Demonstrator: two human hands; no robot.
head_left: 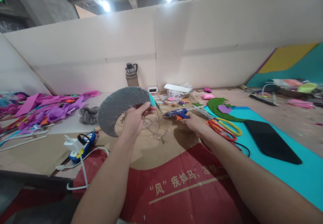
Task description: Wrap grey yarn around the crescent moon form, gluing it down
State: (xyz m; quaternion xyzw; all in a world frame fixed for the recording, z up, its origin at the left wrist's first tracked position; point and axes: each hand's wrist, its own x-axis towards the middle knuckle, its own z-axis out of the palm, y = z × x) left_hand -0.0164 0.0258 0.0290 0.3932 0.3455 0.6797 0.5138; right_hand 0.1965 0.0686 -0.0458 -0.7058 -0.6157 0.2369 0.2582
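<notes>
My left hand (pixel 135 119) pinches the right end of a crescent (pixel 121 102) wound with grey yarn, holding it up over the cardboard. A bright cyan tip shows bare of yarn beside the thumb. My right hand (pixel 193 122) is closed round a dark blue hot glue gun (pixel 174 113), its nozzle pointing left toward the crescent's tip; a glue stick sticks out at its back. Loose strands of thin grey yarn (pixel 157 135) lie curled on the cardboard between my hands.
Left are a grey yarn bundle (pixel 88 115), a blue power strip (pixel 83 147) with white cable, and purple felt scraps (pixel 58 113). A bottle (pixel 132 76) stands by the wall. To the right lie red-handled scissors (pixel 222 129), green felt (pixel 214 109) and a black phone (pixel 272 141) on a cyan sheet.
</notes>
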